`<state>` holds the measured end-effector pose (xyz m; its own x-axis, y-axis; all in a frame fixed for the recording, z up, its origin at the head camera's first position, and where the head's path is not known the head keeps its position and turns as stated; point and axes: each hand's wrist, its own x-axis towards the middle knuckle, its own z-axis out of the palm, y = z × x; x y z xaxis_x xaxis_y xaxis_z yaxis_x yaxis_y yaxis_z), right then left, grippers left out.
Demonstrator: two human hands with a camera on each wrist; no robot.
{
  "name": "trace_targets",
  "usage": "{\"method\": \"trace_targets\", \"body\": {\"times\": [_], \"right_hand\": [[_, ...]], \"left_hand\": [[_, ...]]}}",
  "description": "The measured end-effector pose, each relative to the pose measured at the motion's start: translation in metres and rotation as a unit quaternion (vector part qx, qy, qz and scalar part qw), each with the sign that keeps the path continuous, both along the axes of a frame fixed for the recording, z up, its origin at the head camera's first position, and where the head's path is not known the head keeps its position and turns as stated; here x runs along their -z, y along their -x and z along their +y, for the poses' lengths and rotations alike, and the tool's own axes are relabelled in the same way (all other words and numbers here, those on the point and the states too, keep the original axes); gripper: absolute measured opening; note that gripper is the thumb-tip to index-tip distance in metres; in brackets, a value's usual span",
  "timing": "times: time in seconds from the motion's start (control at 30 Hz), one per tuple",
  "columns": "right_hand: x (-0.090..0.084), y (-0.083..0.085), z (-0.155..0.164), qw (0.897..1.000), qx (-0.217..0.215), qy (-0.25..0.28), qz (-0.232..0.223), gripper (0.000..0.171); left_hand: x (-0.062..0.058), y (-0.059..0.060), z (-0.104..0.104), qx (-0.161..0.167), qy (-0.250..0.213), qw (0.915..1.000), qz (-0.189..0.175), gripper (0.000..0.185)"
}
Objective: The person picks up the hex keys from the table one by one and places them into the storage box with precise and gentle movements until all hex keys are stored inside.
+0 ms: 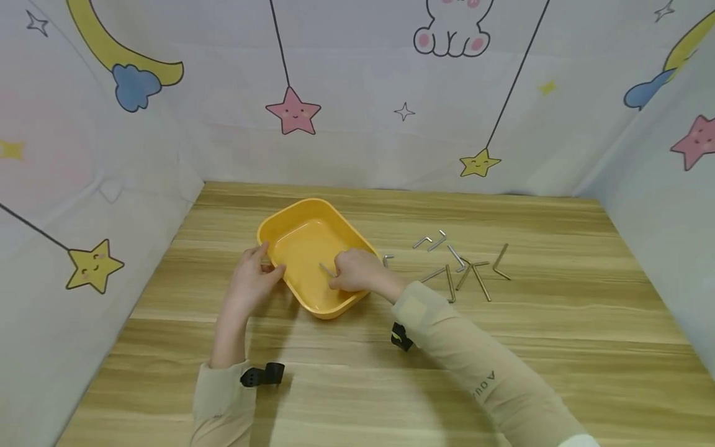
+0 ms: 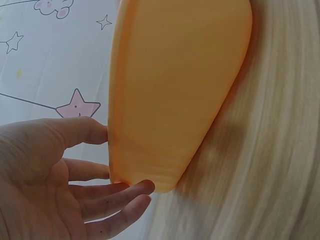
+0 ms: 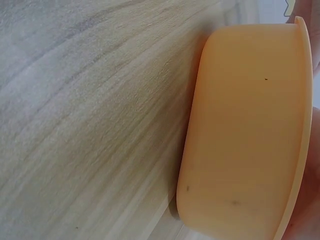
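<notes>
A yellow plastic tray [image 1: 318, 218] with rounded corners stands on the wooden table. At its left side my left hand [image 1: 254, 279] holds the rim, thumb and index finger at the edge; in the left wrist view two fingers of that hand [image 2: 45, 175] stay loosely outside the wall. My right hand [image 1: 357, 271] is over the tray's right part and pinches a hex key [image 1: 327, 270], whose short silver end sticks out past the fingers. In the right wrist view the tray's outer wall [image 3: 245, 125] hides most of that hand.
Right of the tray lie several silver and bronze-coloured L-shaped hex keys [image 1: 480, 280], some crossing each other. One silver key [image 1: 387, 258] lies close to the tray's right rim. A patterned fabric backdrop [image 1: 357, 149] encloses the table's back and sides.
</notes>
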<state>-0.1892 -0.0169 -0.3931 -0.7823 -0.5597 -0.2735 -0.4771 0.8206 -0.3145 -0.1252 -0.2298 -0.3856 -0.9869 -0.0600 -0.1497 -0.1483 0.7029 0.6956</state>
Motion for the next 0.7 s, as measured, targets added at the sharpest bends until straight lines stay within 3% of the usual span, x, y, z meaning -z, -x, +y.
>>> {"method": "trace_targets", "body": {"times": [0.33, 0.7], "right_hand": [[0.0003, -0.0016, 0.0012, 1.0, -0.004, -0.007, -0.009, 0.039], [0.0001, -0.0027, 0.0026, 1.0, 0.006, -0.009, -0.017, 0.036]], "left_hand": [[-0.0004, -0.0006, -0.0001, 0.002, -0.007, 1.0, 0.002, 0.072], [-0.0005, 0.0, 0.0014, 0.004, 0.001, 1.0, -0.002, 0.072]]}}
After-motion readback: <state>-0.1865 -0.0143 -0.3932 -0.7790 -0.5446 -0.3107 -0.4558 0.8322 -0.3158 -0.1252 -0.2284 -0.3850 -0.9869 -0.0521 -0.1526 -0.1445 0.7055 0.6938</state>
